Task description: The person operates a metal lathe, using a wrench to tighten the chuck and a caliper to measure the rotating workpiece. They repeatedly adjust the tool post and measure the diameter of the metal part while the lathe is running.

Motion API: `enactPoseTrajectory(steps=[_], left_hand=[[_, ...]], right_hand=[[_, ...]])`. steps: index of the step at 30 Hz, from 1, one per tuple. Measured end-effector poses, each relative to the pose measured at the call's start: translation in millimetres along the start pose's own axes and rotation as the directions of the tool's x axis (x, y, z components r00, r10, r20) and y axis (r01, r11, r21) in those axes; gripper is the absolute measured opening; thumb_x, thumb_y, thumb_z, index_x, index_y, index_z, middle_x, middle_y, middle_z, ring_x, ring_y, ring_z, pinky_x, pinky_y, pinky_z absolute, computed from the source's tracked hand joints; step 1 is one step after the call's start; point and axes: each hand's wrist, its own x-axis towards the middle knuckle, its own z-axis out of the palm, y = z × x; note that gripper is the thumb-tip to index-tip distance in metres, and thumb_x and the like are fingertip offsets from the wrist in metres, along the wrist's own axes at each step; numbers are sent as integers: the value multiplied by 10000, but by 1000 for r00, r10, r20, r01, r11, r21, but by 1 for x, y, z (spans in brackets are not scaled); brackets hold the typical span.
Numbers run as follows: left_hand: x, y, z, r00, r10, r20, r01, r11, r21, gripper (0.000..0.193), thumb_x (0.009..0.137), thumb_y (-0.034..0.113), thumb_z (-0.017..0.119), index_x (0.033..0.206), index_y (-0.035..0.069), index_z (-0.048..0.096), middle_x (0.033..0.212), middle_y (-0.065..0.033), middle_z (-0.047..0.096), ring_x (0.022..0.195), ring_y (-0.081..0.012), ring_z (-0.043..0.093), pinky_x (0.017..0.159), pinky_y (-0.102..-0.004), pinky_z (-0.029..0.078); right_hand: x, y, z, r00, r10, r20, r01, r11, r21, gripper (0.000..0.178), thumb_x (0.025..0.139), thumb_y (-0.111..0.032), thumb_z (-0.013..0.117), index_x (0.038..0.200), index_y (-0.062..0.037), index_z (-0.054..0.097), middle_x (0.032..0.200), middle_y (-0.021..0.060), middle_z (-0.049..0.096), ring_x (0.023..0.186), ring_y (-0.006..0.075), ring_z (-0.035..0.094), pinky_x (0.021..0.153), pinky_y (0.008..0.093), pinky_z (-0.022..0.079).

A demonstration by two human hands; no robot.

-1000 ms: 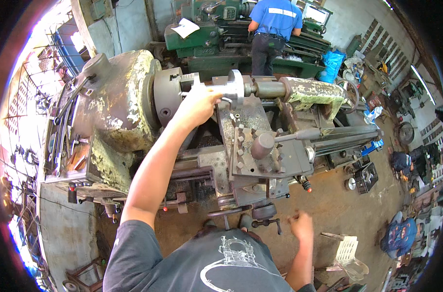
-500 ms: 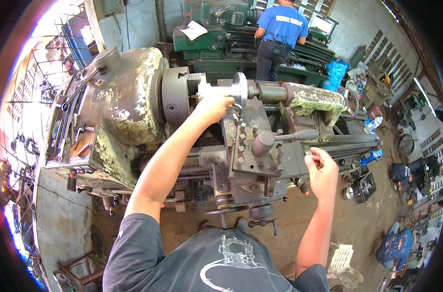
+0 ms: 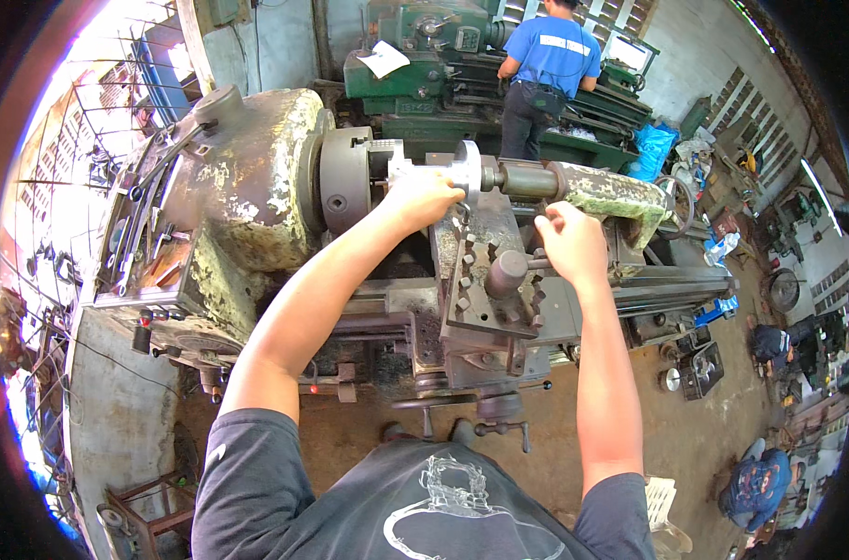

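The left hand (image 3: 423, 198) curled around the silvery metal workpiece (image 3: 436, 168), whose long axis ran chuck-to-tailstock; the right hand (image 3: 570, 243), fingers bent, gripped the grey tool-post lever (image 3: 513, 271) just beside it.

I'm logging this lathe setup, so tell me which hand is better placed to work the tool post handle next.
The right hand, probably. It hovers over the tool post handle, just short of the tailstock. The left hand is busy, gripping the shiny workpiece beside the chuck.
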Motion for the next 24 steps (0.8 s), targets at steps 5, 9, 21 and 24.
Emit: enactPoseTrajectory(steps=[5, 9, 21, 24], left_hand=[[8, 1, 1, 999, 43, 33, -45, 996, 72, 208, 810, 85, 640, 1008, 102, 703, 970, -115, 692, 1008, -324, 676, 848, -445, 547], [7, 4, 2, 999, 29, -34, -25, 996, 91, 182, 816, 112, 642, 985, 104, 708, 976, -117, 700, 985, -333, 677, 846, -456, 544], [-12, 7, 11, 981, -189, -40, 179, 967, -179, 303, 791, 5, 587, 1062, 56, 712, 1006, -160, 679, 1030, -374, 643, 903, -464, 516], [-20, 3, 14, 980, -190, -61, 172, 959, -226, 316, 818, -7, 561, 1088, 57, 711, 1012, -164, 676, 1021, -382, 635, 901, -462, 513]], right_hand=[[1, -3, 14, 997, 19, 77, 4, 957, -289, 349, 884, -354, 716, 1142, -118, 723, 944, 123, 760, 929, 326, 722, 825, 441, 554], [-4, -8, 11, 998, 25, 50, -10, 958, -286, 348, 893, -360, 708, 1144, -119, 723, 934, 104, 766, 920, 318, 724, 818, 438, 549], [-6, -9, 8, 999, 4, 40, 8, 961, -277, 327, 915, -349, 670, 1132, -109, 719, 912, 140, 756, 900, 348, 719, 807, 446, 549], [-5, -9, 7, 998, 9, 58, 8, 954, -301, 330, 917, -352, 667, 1133, -108, 718, 925, 153, 754, 909, 358, 717, 812, 456, 549]])
